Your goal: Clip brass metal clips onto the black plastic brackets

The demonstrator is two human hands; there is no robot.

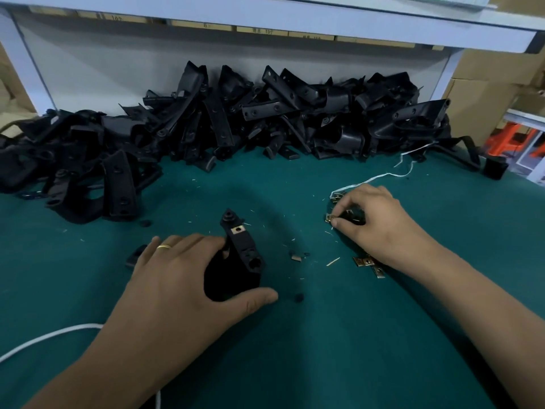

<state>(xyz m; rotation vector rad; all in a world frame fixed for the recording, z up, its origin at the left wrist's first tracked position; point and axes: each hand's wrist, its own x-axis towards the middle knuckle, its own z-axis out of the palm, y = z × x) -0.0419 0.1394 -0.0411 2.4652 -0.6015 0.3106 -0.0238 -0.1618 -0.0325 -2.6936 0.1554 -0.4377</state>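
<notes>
Nearest the viewer, the left hand [188, 270] lay over the lower body of a black plastic bracket [239, 258] on the green bench mat [339, 335]. Its fingers curled over the bracket's left flank, with the thumb stretched along the mat below it; a ring showed on one finger. One brass clip [237, 230] was already seated on the bracket, just beyond the fingertips near the upper end. A round boss rose above that clip, and a hole opened in the arm nearer the thumb.

The right hand [374, 222] was bent over a small scatter of loose brass clips [368, 262]. Thumb and forefinger were pinched on one clip [329, 218] at their tips, while the other fingers were curled above it. More clips lay beneath the wrist and just past the knuckles.

Judged from appearance, the clip was thin, light, springy sheet metal. It was probably sharp-edged and prone to slipping, so it would be best taken by its flat faces with the open mouth leading. The bracket looked rigid, moulded, matt and light. It would be best steadied by its thick lower body, leaving the arm free.

A heap of unclipped brackets [236, 119] lay well beyond both hands. A white cord [383, 175] trailed away past the right fingers.
</notes>
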